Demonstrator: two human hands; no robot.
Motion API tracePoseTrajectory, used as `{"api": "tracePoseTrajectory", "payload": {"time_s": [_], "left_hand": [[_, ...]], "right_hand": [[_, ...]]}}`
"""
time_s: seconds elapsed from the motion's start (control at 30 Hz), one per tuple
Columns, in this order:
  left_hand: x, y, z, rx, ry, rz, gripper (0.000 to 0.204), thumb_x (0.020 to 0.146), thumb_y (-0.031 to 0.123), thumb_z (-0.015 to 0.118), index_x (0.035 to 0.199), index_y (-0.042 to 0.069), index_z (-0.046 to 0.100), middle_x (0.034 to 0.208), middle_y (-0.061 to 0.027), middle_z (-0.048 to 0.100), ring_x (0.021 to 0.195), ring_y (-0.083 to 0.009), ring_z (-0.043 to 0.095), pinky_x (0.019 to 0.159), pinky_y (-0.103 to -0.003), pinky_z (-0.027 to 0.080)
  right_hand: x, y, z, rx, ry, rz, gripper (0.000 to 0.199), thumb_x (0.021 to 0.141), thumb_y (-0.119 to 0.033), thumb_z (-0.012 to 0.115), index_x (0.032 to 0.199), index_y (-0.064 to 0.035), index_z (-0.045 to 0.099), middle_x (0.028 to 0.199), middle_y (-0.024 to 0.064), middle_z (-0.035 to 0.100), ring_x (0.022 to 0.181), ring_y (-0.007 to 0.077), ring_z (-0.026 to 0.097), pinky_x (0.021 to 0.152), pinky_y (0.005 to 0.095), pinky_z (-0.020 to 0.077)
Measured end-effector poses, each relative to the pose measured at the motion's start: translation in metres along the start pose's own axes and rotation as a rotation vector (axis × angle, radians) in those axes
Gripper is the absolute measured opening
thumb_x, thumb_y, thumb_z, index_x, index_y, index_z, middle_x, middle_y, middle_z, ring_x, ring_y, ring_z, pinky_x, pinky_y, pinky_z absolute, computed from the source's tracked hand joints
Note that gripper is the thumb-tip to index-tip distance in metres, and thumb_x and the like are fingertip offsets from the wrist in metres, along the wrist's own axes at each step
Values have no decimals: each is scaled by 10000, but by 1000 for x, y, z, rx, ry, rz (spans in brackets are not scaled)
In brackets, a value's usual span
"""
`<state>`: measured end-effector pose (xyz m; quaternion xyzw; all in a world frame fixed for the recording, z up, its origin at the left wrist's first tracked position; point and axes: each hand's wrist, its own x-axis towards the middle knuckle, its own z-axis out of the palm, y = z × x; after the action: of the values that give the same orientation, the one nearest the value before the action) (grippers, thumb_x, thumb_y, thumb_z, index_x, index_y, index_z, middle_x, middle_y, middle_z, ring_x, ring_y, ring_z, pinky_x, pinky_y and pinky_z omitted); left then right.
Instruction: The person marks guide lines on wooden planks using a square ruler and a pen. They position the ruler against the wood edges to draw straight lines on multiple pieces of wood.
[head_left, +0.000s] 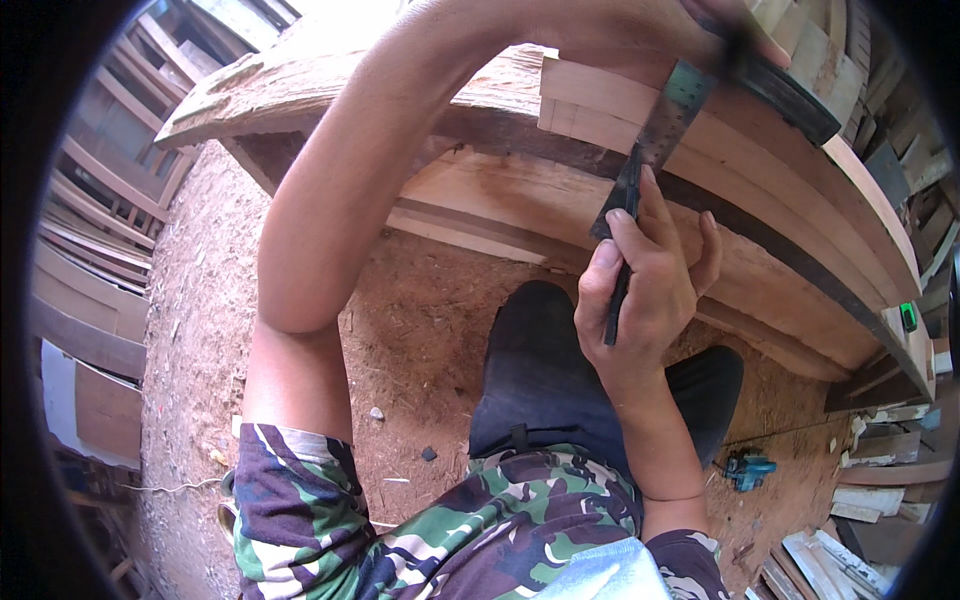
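Note:
My right hand (650,285) pinches a slim black marking pencil (617,300), its upper end against the edge of a metal blade. That blade belongs to a try square (682,105) lying across a pale reddish wooden board (590,95). My left arm arches over the bench from the left. At the upper right my left hand (745,35), partly blurred, is closed at the square's dark stock, which rests along the board's far side. Faint lines show on the board near its left end. Other long boards lie alongside it.
The boards lie on a rough wooden bench (290,95). A small bright green object (908,317) sits at its right end. On the dirt floor is a teal power tool (750,468). Stacked planks (105,270) line the left, and wood offcuts (880,500) are piled on the right.

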<state>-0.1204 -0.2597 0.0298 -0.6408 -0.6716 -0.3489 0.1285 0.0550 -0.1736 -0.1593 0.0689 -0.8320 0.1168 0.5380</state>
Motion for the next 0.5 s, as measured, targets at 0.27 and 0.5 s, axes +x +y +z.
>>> {"api": "tracePoseTrajectory", "payload": {"time_s": [0.27, 0.5], "left_hand": [[1, 34, -54, -81, -351, -161, 402, 859, 226, 784, 1255, 180, 839, 1100, -148, 835, 1019, -243, 789, 967, -366, 617], [-15, -22, -22, -177, -65, 54, 379, 893, 190, 790, 1268, 158, 830, 1187, -137, 826, 1066, -239, 783, 1044, -384, 591]], "right_hand": [[-3, 2, -17, 58, 28, -36, 247, 978, -57, 579, 1223, -90, 583, 1001, 158, 761, 1252, 388, 743, 1291, 573, 187], [-5, 5, -14, 75, 31, -40, 241, 993, -81, 564, 1233, -78, 575, 987, 183, 784, 1237, 393, 749, 1298, 582, 166]]}}
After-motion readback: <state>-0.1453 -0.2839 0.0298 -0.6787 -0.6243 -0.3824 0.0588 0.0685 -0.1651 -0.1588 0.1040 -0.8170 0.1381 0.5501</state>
